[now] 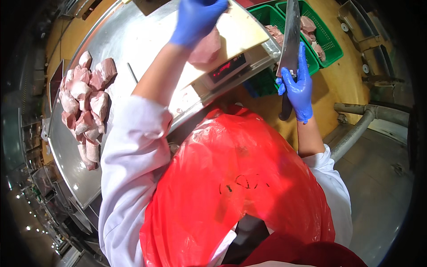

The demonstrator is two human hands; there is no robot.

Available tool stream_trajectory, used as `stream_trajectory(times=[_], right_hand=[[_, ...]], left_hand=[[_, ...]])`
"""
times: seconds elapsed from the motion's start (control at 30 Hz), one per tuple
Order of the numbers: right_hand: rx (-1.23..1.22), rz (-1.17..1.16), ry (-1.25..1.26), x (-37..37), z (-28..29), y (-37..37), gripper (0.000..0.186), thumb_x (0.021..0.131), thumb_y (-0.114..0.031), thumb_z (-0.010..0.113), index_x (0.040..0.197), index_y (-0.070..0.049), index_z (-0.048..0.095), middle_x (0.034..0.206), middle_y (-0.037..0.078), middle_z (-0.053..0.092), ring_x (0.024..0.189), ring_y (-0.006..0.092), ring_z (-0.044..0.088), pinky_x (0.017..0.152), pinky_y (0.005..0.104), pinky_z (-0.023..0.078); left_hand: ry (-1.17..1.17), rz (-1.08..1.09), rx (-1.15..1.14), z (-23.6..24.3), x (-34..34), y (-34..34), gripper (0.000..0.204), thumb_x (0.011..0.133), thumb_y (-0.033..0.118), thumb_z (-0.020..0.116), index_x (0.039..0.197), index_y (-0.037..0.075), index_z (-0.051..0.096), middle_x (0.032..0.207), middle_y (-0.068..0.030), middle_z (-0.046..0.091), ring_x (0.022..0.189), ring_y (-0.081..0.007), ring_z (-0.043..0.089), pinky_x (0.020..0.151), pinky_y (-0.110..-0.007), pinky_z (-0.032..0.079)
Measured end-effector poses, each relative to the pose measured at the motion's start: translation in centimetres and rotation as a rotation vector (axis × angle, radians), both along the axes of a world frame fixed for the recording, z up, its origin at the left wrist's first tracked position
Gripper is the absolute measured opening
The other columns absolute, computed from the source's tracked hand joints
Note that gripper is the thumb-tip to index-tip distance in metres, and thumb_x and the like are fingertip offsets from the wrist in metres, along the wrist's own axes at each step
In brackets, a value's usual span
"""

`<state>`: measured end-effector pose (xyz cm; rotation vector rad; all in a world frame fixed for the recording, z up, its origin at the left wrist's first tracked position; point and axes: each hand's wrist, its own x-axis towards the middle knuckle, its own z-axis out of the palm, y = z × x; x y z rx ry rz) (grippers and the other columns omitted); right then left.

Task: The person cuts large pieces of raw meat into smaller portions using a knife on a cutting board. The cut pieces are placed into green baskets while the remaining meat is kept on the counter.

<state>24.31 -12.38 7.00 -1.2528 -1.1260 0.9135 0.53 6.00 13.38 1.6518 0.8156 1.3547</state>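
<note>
My left hand (195, 18), in a blue glove, reaches up over a weighing scale (231, 58) and rests on a pink piece of raw meat (205, 48) lying on the scale's pale platter. My right hand (297, 84), also gloved in blue, grips the dark handle of a large knife (290, 35) with the blade pointing up, to the right of the scale. A red plastic apron (231, 187) covers my front and hides what lies below it.
A pile of raw meat chunks (84, 102) lies at the left of the steel table (120, 40). Green plastic baskets (327, 42) holding meat pieces stand at the upper right. Grey metal pipes (356, 129) run along the floor at the right.
</note>
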Motion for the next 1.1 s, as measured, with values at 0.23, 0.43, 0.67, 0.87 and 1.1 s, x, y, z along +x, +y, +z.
stream_trajectory(times=[0.23,0.43,0.67,0.87,1.1], right_hand=[[-0.129,-0.043,-0.023,5.2,-2.2,-1.7,0.081,0.095,0.005,0.056,0.161,-0.022,0.019,0.080,0.001,0.063,0.060,0.0045,0.054,0.049,0.0213,0.048],[-0.183,-0.062,0.097,10.6,-6.0,-2.0,0.080,0.096,0.006,0.054,0.162,-0.019,0.017,0.080,0.001,0.059,0.061,0.0048,0.053,0.049,0.0212,0.047],[-0.215,0.035,0.023,12.6,-5.7,2.8,0.079,0.098,0.001,0.057,0.162,-0.021,0.016,0.078,0.000,0.058,0.059,0.0057,0.052,0.048,0.0208,0.043],[-0.229,0.236,0.088,12.6,-6.2,7.0,0.082,0.095,0.006,0.056,0.162,-0.022,0.018,0.088,0.001,0.063,0.063,0.0049,0.057,0.048,0.0205,0.047],[-0.214,0.331,0.016,9.1,-7.2,9.5,0.081,0.096,0.001,0.059,0.161,-0.022,0.018,0.074,0.000,0.064,0.059,0.0044,0.057,0.049,0.0224,0.051]], left_hand=[[0.800,-0.215,0.131,-3.0,6.5,9.3,0.051,0.085,0.008,0.063,0.134,0.000,0.053,0.100,-0.0190,0.069,0.092,-0.0264,0.068,0.081,-0.036,0.055],[1.650,-0.314,0.928,2.5,-5.6,11.0,0.087,0.071,-0.012,0.064,0.150,0.016,0.041,0.154,-0.0151,0.040,0.136,-0.0315,0.046,0.109,-0.043,0.043],[1.531,-0.948,1.043,-1.2,-3.8,6.8,0.093,0.062,0.008,0.079,0.146,0.020,0.043,0.157,-0.0124,0.038,0.146,-0.0335,0.036,0.115,-0.053,0.035],[1.467,-0.266,0.213,-4.6,-2.4,2.5,0.093,0.063,0.044,0.086,0.139,0.006,0.047,0.134,-0.0218,0.054,0.131,-0.0404,0.049,0.106,-0.049,0.042],[1.256,0.266,-0.007,-8.8,-1.4,-2.9,0.111,0.084,0.067,0.064,0.154,-0.006,0.020,0.156,-0.0330,0.026,0.147,-0.0454,0.024,0.119,-0.049,0.024]])
